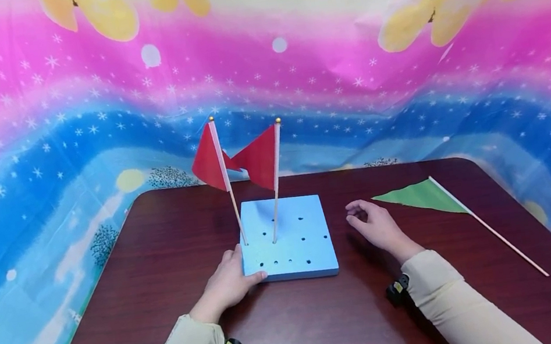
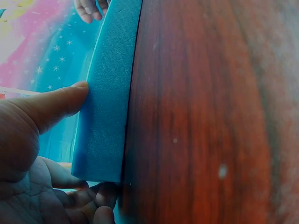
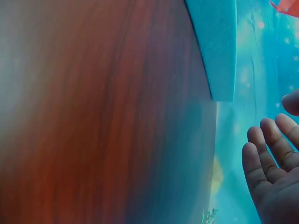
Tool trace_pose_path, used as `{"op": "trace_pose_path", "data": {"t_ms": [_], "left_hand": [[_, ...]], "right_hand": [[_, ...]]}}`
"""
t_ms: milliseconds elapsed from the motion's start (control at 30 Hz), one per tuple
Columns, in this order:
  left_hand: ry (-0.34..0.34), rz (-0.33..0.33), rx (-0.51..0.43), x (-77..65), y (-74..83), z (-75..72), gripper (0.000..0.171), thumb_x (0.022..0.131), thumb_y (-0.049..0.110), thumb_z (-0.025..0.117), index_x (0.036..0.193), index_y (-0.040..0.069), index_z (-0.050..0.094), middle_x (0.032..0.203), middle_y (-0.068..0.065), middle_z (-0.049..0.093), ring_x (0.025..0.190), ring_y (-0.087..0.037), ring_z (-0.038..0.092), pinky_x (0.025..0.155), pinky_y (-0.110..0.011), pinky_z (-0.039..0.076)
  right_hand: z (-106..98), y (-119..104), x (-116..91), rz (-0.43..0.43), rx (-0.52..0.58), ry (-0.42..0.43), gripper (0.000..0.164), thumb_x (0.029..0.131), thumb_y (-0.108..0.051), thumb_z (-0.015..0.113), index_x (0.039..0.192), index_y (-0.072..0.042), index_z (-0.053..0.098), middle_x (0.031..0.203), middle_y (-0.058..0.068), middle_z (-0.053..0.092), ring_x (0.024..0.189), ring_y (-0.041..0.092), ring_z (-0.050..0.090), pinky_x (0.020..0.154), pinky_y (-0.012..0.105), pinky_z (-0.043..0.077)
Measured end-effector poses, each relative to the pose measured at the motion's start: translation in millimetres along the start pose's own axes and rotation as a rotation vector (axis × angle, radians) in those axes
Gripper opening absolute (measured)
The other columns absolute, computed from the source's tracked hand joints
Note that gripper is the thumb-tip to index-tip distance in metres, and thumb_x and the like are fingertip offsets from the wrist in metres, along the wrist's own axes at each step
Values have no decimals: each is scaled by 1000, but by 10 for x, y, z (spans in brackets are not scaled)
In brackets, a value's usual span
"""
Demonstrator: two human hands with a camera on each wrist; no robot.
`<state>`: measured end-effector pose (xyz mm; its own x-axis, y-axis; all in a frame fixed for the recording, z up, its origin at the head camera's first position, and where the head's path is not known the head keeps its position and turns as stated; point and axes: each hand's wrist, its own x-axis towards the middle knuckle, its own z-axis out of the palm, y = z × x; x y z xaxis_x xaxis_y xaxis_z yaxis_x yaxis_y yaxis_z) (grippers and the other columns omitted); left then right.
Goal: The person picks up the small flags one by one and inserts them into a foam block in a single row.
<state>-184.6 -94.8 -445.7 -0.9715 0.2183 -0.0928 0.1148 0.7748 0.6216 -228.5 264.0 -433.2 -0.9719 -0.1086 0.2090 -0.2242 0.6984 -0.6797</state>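
Observation:
A light blue foam block [image 1: 288,223] with several small holes lies on the table. Two red pennant flags, a left one [image 1: 207,161] and a right one [image 1: 259,159], stand in its left part on thin wooden sticks, both leaning a little. My left hand [image 1: 227,281] holds the block's near left corner: the thumb [image 2: 70,99] is on the front edge, the fingers along the left side. My right hand [image 1: 375,225] is apart from the block, to its right, with nothing in it and the fingers loosely bent. Beyond it lies a green pennant flag [image 1: 424,196] on a stick.
The dark brown table [image 1: 131,310] has rounded far corners. Close behind it hangs a colourful patterned cloth [image 1: 321,83]. The green flag's stick [image 1: 510,245] slants toward the table's right edge.

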Motion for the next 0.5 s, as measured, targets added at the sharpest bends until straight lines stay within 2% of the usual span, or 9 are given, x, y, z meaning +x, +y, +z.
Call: {"op": "trace_pose_path", "data": {"t_ms": [333,500], "left_hand": [[3,13,11,-1,13,-17,95,92,36,79,155,-14,29,149,-32,42,133,-41,49,103,-56,45],[2,11,7,8,1,-7,95,93,35,78,156,-14,28,149,-32,42,134,-41,49,103,-56,45]], "right_hand": [[-152,187,-81,7,-58,22,25,102,-9,62,122,5,66,108,15,68,98,32,62,88,50,47],[-230,251,-120,26,-72,25,27,102,-9,61,124,6,64,111,17,68,101,35,62,90,52,47]]}}
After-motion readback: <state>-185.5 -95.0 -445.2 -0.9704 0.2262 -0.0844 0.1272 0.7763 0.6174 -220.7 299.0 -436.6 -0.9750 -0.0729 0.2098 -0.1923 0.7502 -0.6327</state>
